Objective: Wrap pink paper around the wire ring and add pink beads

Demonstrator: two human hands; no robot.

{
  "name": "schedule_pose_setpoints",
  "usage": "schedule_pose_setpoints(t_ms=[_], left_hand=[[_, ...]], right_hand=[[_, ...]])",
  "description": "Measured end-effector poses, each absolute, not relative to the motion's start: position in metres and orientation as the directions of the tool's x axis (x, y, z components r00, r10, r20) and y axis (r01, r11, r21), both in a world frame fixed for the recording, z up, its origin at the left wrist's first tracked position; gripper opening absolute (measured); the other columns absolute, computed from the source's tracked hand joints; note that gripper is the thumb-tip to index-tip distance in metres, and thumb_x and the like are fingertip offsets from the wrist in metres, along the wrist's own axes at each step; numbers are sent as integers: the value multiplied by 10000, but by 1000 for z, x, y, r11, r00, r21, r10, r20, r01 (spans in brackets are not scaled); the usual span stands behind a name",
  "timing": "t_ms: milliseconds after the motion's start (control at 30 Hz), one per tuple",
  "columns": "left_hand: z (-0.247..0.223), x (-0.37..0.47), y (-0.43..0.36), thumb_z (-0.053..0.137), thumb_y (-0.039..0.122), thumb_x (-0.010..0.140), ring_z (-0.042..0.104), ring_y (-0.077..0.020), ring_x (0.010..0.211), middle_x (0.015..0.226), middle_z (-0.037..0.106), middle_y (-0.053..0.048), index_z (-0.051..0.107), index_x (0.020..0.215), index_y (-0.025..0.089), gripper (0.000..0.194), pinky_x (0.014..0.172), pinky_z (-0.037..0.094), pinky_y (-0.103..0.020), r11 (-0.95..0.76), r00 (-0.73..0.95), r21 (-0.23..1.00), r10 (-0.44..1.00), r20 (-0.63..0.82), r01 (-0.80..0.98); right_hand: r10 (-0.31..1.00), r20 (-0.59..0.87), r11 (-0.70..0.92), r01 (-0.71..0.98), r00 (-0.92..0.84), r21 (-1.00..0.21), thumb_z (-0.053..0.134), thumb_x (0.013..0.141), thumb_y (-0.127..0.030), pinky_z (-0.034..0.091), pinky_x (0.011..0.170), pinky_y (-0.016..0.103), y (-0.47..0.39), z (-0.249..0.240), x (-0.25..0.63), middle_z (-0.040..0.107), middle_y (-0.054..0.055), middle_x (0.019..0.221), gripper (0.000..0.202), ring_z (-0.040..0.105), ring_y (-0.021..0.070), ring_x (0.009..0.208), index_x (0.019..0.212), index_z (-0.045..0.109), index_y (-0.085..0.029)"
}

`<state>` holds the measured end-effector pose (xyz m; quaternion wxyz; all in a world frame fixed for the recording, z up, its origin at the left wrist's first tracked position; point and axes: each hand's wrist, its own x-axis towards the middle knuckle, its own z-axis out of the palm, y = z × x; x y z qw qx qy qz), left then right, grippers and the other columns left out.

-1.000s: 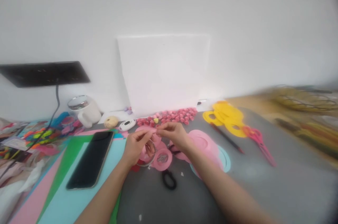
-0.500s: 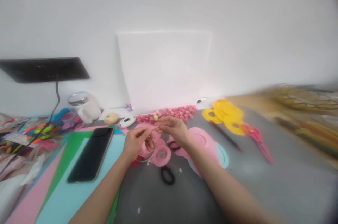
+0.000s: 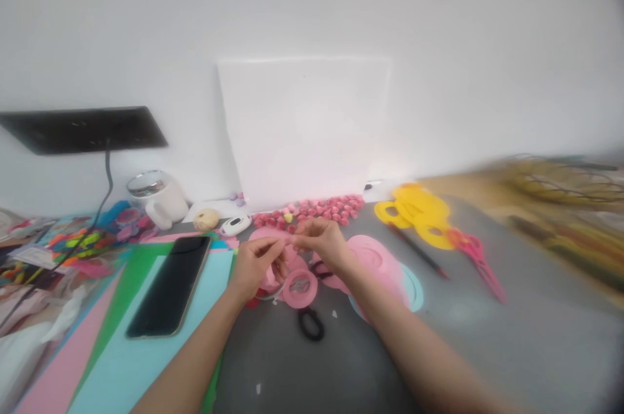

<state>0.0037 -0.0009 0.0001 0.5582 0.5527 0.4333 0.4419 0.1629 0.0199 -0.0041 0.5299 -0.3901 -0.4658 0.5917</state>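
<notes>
My left hand [image 3: 258, 264] is closed in a pinch on a small pink paper piece [image 3: 286, 240], its exact shape hard to make out. Opposite it, my right hand [image 3: 322, 242] also pinches at this piece, fingertips almost touching the left ones. Below and around them lie pink paper rings [image 3: 300, 289] and black scissor handles [image 3: 311, 324], with the blades hidden under paper. A pink paper spiral [image 3: 373, 258] rests partly under my right forearm, over a light blue paper ring [image 3: 414, 287]. Small rolled pink paper roses [image 3: 336, 208] crowd just beyond my hands.
At left, a phone [image 3: 169, 287] lies on coloured paper sheets [image 3: 110, 362], near a white mug [image 3: 166, 203]. Yellow paper cutouts [image 3: 422, 209], a pencil [image 3: 422, 253] and pink scissors [image 3: 480, 264] lie at right. A white sheet [image 3: 305, 131] leans against the wall.
The fingers of my right hand have curled from a more spread pose into a tighter pinch on the pink paper piece. My left hand has barely moved.
</notes>
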Motion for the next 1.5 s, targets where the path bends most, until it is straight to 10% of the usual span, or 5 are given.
schedule_pose_setpoints(t_ms=[700, 1500], left_hand=[[-2, 0, -1, 608, 337, 755, 453, -82, 300, 432, 561, 12, 626, 635, 145, 228, 291, 333, -178, 26, 204, 998, 979, -16, -50], [6, -1, -4, 536, 386, 819, 503, -94, 385, 475, 591, -14, 611, 668, 124, 311, 418, 403, -208, 37, 419, 999, 907, -39, 11]], right_hand=[[971, 58, -7, -270, -231, -963, 804, 519, -280, 549, 585, 279, 21, -4, 170, 687, 25, 624, 304, 657, 153, 554, 715, 622, -135], [957, 176, 161, -82, -232, -984, 847, 416, -334, 346, 428, 200, 19, -4, 170, 507, -56, 527, 440, 456, 76, 460, 605, 485, -171]])
